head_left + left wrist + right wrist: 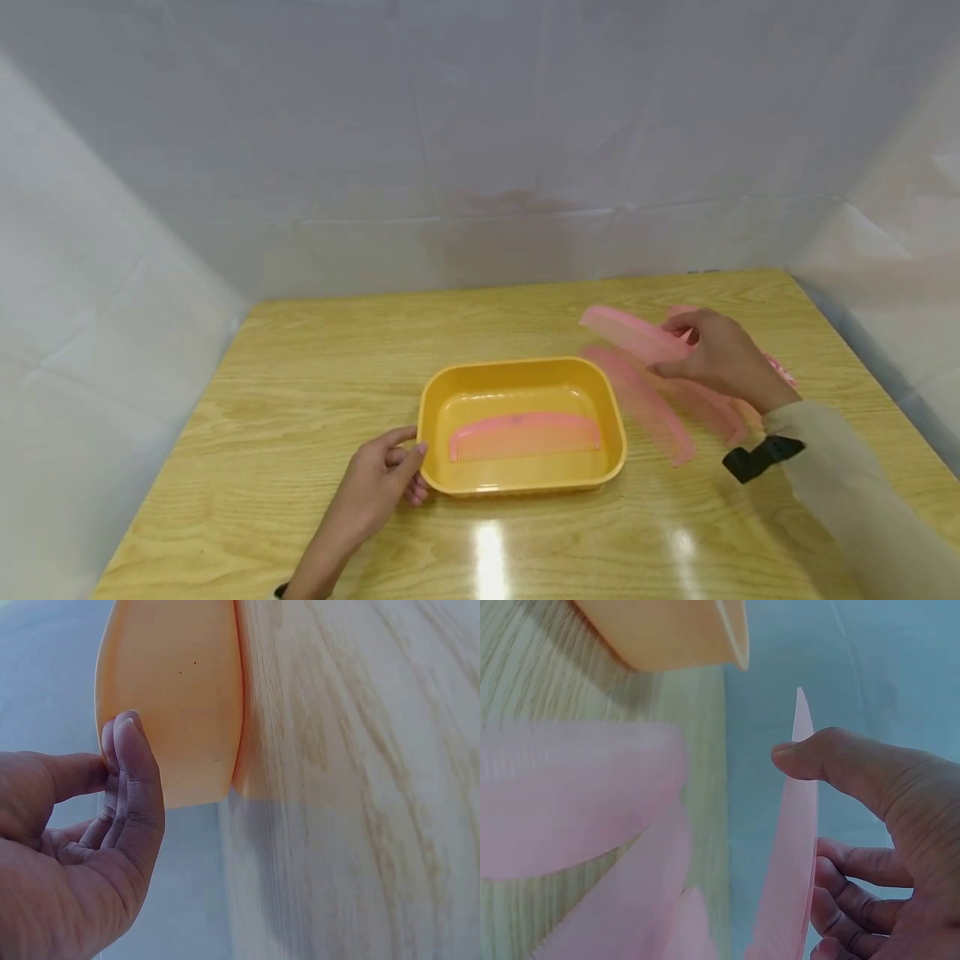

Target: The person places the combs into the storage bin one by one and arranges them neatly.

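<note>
A yellow plastic tray stands on the wooden table with one pink comb lying in it, teeth toward the near side. My left hand pinches the tray's left rim between thumb and fingers, as the left wrist view also shows on the tray wall. To the right of the tray, my right hand holds another pink comb raised above the table. In the right wrist view the thumb lies on one face of this comb and the fingers on the other.
Several more pink combs lie fanned on the table right of the tray, partly under my right hand. A small pink-and-white object shows behind the right wrist. White sheeting walls the table at the back and sides.
</note>
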The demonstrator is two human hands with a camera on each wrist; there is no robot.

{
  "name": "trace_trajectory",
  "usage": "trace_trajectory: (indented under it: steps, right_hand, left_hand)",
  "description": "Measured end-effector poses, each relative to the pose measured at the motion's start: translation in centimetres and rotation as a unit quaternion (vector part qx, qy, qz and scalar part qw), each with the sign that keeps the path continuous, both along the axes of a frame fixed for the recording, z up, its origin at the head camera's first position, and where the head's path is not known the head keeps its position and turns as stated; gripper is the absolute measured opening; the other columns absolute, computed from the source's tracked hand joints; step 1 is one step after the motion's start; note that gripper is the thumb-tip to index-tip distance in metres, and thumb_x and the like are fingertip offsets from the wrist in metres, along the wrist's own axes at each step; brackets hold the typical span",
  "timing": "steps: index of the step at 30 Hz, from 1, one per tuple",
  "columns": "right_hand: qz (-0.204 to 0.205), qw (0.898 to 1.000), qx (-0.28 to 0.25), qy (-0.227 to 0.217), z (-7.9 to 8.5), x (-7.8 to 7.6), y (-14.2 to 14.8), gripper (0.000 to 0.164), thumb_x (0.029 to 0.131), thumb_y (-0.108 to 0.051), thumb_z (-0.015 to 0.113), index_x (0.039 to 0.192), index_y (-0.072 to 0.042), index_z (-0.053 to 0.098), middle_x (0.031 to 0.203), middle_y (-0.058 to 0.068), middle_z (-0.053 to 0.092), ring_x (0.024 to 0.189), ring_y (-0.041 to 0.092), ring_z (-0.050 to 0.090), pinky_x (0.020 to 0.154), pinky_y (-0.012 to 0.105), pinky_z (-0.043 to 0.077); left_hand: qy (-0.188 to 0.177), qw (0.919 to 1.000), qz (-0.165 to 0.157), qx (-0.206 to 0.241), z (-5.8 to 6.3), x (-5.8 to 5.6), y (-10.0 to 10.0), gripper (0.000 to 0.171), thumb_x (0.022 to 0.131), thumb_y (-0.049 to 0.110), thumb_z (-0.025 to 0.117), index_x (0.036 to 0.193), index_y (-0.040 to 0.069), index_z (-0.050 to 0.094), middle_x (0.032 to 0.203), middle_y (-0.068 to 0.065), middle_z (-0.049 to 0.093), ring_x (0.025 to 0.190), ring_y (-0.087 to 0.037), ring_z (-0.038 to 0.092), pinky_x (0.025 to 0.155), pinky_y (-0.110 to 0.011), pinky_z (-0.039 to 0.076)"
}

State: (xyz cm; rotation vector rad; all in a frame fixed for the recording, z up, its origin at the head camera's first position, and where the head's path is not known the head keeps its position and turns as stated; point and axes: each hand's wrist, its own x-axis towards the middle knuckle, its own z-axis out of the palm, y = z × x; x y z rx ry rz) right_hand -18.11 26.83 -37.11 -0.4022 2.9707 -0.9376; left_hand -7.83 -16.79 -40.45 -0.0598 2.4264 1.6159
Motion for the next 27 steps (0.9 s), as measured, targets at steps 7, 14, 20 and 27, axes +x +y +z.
trace_trajectory:
  steps: [7,14,20,27]
  right_hand:
    - [0.013,0.999,-0.032,-0.014,1.1,0.2,-1.6,0.051,0.08,-0.034,0.087,0.117,-0.005,0.068,0.109,0.011,0.065,0.091,0.027,0.055,0.075,0.04,0.052]
    - [0.036,0.999,-0.017,0.016,1.5,0.0,-3.3,0.056,0.079,-0.032,0.088,0.12,0.0,0.068,0.113,0.016,0.063,0.095,0.029,0.055,0.072,0.04,0.052]
    - [0.046,0.999,-0.013,0.014,1.7,0.0,-4.9,0.059,0.078,-0.035,0.089,0.122,-0.001,0.068,0.114,0.016,0.063,0.094,0.028,0.056,0.07,0.038,0.051]
    - [0.066,0.998,-0.013,-0.002,1.7,-0.1,-7.1,0.061,0.078,-0.035,0.089,0.124,-0.001,0.067,0.113,0.015,0.062,0.093,0.027,0.055,0.071,0.038,0.049]
  left_hand:
    - [-0.001,1.0,0.003,0.002,0.0,0.1,0.2,0.044,0.104,0.012,0.059,0.141,-0.009,0.049,0.073,-0.009,0.067,0.062,-0.026,0.067,0.057,-0.033,0.062]
    - [0.0,1.0,-0.002,0.001,0.1,0.0,0.3,0.043,0.104,0.012,0.058,0.141,-0.01,0.049,0.073,-0.009,0.067,0.062,-0.026,0.067,0.057,-0.034,0.062]
    - [0.004,1.0,-0.006,-0.001,0.1,0.0,0.2,0.043,0.105,0.012,0.057,0.141,-0.01,0.049,0.073,-0.009,0.067,0.061,-0.025,0.067,0.056,-0.034,0.062]
    - [0.005,1.0,-0.005,-0.003,-0.1,-0.2,0.2,0.042,0.104,0.011,0.057,0.14,-0.01,0.05,0.072,-0.009,0.067,0.061,-0.025,0.067,0.056,-0.033,0.062]
